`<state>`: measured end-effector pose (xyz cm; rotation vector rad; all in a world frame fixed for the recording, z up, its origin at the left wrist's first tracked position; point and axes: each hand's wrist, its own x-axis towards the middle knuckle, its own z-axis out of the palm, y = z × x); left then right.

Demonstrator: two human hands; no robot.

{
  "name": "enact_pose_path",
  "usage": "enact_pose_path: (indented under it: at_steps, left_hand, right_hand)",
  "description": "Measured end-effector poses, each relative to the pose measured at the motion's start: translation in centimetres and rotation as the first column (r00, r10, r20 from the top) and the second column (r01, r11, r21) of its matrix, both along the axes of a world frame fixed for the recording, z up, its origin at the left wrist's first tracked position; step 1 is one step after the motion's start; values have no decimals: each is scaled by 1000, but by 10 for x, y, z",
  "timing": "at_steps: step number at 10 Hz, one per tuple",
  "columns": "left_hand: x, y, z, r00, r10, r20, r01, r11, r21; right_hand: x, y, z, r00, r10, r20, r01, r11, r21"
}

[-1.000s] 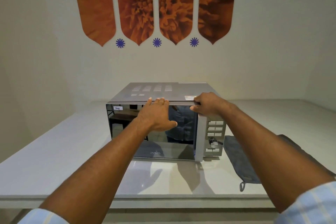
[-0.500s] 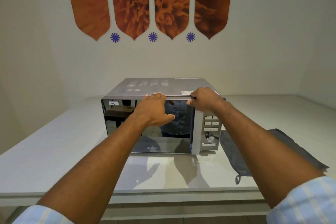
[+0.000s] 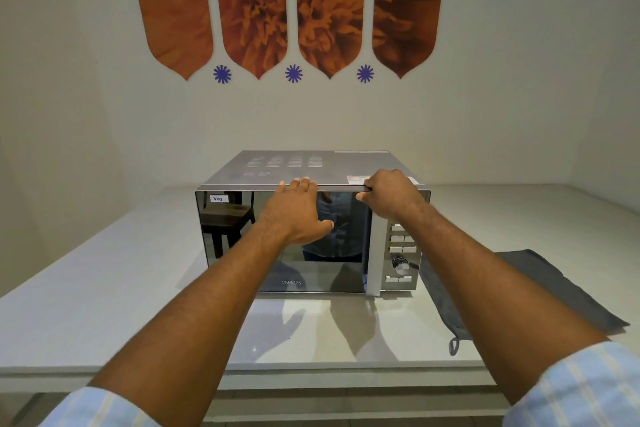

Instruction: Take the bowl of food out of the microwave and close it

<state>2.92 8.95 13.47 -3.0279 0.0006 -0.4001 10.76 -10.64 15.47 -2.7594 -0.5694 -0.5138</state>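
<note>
A silver microwave (image 3: 311,166) stands on the white counter (image 3: 104,305). Its mirrored door (image 3: 242,270) looks closed and reflects the room, so the inside and any bowl of food are hidden. My left hand (image 3: 298,211) lies flat against the upper middle of the door, fingertips reaching over its top edge. My right hand (image 3: 391,196) is curled around the door's top right corner, fingers over the edge and thumb on the front.
The control panel (image 3: 400,253) with buttons and a knob sits right of the door. A grey cloth (image 3: 540,288) lies on the counter to the right of the microwave. A white wall rises close behind.
Both hands stay on the door's top edge. Only my view has shifted slightly; the door has not visibly moved.
</note>
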Motion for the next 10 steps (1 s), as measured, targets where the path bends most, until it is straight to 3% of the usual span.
enact_pose_path:
  at_steps: [4,8,10]
  left_hand:
    - [3,0,4,1000,-2,5,2,1000,-21]
    - [-11,-8,22,999,13,-51,-13,1000,-5]
    - [-10,-6,33,947,29,321,-47,998,48]
  right_hand:
    - [-8,3,-3,999,-48,10,47,998,33]
    - [-38,-16,9,992,82,-94,-88,994,-58]
    - [-62,-41,66,985,68,156,-43,987,-157]
